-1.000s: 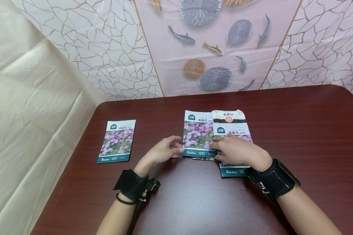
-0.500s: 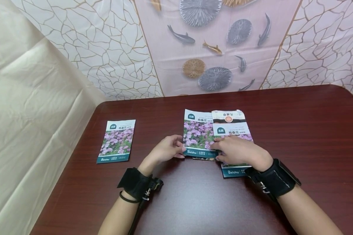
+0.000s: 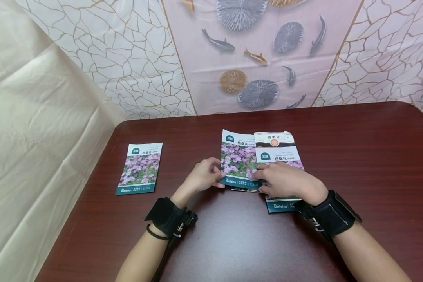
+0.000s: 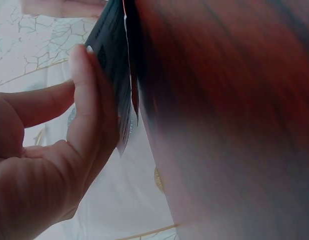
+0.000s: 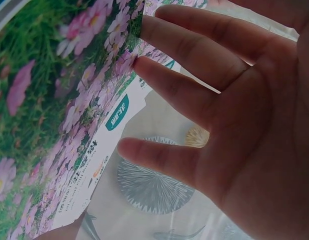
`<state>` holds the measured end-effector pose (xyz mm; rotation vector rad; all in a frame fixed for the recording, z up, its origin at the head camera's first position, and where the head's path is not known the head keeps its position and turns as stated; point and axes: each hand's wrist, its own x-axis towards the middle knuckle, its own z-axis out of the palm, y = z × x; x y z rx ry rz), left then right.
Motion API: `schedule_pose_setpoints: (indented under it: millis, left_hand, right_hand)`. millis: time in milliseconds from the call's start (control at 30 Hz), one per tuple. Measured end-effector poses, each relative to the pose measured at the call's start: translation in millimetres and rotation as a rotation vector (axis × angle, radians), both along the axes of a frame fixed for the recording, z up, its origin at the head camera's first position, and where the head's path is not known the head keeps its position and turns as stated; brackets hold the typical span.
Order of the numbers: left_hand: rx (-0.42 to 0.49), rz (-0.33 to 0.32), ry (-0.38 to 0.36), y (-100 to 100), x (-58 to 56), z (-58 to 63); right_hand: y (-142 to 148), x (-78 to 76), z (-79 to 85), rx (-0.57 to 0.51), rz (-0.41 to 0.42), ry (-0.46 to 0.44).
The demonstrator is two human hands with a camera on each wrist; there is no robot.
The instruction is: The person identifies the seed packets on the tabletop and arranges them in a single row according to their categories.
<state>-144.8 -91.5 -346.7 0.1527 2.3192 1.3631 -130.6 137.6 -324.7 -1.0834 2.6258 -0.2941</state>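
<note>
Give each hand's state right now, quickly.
Left hand: closed, pinching a flat rectangular teal-and-white packet with pink flowers.
Right hand: open, over the matching packet beside it.

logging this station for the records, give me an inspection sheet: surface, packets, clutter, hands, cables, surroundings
Surface: dark red-brown table, with a light reflection near its front.
Packets: left packet lies alone; middle packet and right packet lie close together; another packet with an orange disc shows past the right packet's top edge.
Clutter: nothing seen.
Hands: left hand grips the middle packet's left edge; right hand rests on the right packet, fingers mostly straight.
Cables: dark cord along the left forearm, below a black wrist strap.
Surroundings: pale cloth at the left; patterned backdrop behind.
</note>
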Motion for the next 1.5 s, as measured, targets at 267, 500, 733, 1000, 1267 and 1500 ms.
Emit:
schedule_pose_setpoints:
  millis: [267,500,733,1000,1267,1500]
  left_hand:
    - [0.041,0.040,0.027,1,1.4,-1.1]
    - [0.060,0.059,0.045,-3,4.7,1.4]
    - [0.075,0.083,0.089,-14,6.8,6.9]
    - [0.063,0.097,0.107,-28,9.2,16.3]
    - [0.090,0.094,0.115,-42,10.3,28.1]
    - [0.131,0.101,0.113,-51,10.6,34.6]
  right_hand:
    - [0,-0.3,0.7,0.011,0.007,0.005]
    - [0,0.6,1.8,0.012,0.000,0.007]
    - [0,0.5,0.4,-0.005,0.013,0.022]
    - [0,0.0,-1.3,-0.065,0.011,0.041]
    - [-5,-4.5,-0.7,-0.247,-0.118,0.223]
    - [-13,-7.7,-1.8,-0.376,-0.251,0.166]
